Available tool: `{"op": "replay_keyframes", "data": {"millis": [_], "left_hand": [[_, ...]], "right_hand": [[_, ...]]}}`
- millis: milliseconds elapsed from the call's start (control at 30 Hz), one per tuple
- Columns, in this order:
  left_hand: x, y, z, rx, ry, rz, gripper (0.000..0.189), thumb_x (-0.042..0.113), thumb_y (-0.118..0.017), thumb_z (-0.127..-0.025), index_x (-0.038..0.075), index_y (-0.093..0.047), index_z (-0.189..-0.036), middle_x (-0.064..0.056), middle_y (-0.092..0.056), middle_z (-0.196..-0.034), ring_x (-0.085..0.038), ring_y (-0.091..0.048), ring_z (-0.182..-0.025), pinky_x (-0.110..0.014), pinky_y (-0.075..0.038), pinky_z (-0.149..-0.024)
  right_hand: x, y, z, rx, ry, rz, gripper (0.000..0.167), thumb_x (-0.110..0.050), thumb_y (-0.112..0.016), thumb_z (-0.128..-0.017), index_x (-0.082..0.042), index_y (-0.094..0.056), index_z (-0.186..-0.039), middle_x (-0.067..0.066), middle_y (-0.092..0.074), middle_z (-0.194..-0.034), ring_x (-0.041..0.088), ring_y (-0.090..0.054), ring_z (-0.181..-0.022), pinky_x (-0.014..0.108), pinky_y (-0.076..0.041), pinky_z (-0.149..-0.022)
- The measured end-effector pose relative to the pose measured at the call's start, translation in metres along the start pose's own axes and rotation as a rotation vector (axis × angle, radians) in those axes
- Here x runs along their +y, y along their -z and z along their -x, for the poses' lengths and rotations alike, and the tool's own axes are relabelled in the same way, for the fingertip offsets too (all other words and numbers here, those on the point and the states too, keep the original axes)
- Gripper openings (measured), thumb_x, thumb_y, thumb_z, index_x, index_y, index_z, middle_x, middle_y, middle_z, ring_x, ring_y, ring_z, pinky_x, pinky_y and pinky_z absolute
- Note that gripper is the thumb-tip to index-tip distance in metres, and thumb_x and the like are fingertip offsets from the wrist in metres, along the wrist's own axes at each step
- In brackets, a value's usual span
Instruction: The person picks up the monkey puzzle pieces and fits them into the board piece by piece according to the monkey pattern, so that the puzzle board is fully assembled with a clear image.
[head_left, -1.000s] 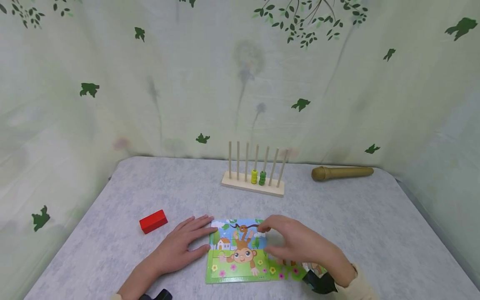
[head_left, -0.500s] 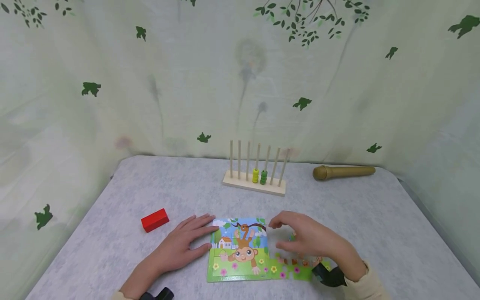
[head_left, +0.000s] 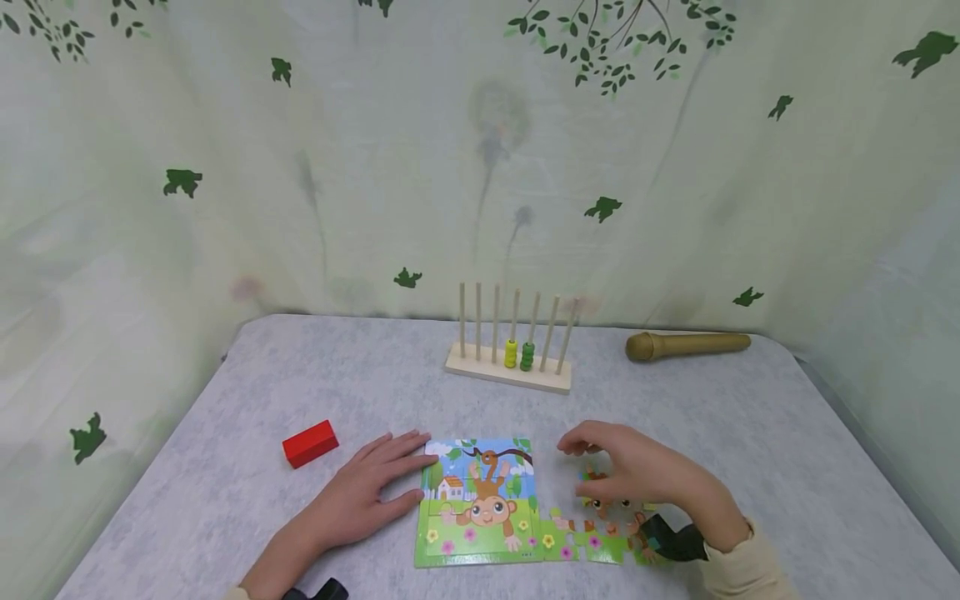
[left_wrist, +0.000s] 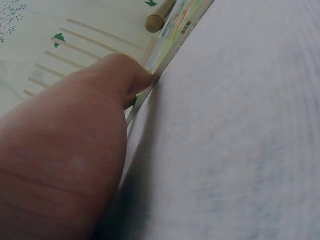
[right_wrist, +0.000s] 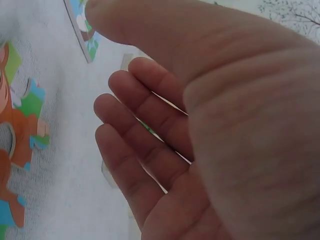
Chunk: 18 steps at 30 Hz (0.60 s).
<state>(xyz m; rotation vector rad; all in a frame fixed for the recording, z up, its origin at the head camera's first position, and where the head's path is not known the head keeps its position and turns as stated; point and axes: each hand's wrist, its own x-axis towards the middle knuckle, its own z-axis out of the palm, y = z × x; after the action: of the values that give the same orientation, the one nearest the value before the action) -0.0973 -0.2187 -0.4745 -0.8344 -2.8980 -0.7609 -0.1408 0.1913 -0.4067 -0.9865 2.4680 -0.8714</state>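
My left hand [head_left: 369, 493] lies flat with straight fingers, its fingertips and thumb at the left edge of a jigsaw puzzle [head_left: 487, 508] that pictures a monkey under a branch. In the left wrist view the thumb touches the side of the puzzle's board [left_wrist: 167, 59]. To the right of the puzzle hovers my right hand [head_left: 641, 471], fingers loosely bent and thumb apart. Its palm shows nothing held in the right wrist view. Below it lie several loose puzzle pieces [head_left: 602, 546], green with flowers and brown monkey parts; the hand and wrist camera hide some of them.
A red block [head_left: 311, 444] lies to the left beyond my left hand. At the back stands a wooden peg stand [head_left: 506, 375] with yellow beads [head_left: 510, 353] and green beads [head_left: 527, 357]. A brown wooden microphone-shaped stick [head_left: 686, 346] lies at the back right.
My right hand has moved right, away from the puzzle's upper right corner, uncovering the branch and more loose pieces. My left hand stays in place.
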Motion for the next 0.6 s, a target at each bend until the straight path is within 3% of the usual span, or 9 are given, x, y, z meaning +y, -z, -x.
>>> {"op": "replay_keyframes", "data": {"millis": [600], "left_hand": [[-0.001, -0.001, 0.0, 0.017, -0.02, -0.004, 0.046, 0.039, -0.071, -0.096, 0.032, -0.064, -0.141, 0.006, -0.049, -0.157, -0.02, -0.042, -0.149, -0.048, -0.028, -0.122]], "right_hand": [[0.018, 0.007, 0.005, -0.085, -0.084, -0.038, 0.05, -0.036, -0.082, -0.089, -0.015, -0.062, -0.131, -0.002, -0.064, -0.127, 0.02, -0.062, -0.111, 0.035, -0.056, -0.091]]}}
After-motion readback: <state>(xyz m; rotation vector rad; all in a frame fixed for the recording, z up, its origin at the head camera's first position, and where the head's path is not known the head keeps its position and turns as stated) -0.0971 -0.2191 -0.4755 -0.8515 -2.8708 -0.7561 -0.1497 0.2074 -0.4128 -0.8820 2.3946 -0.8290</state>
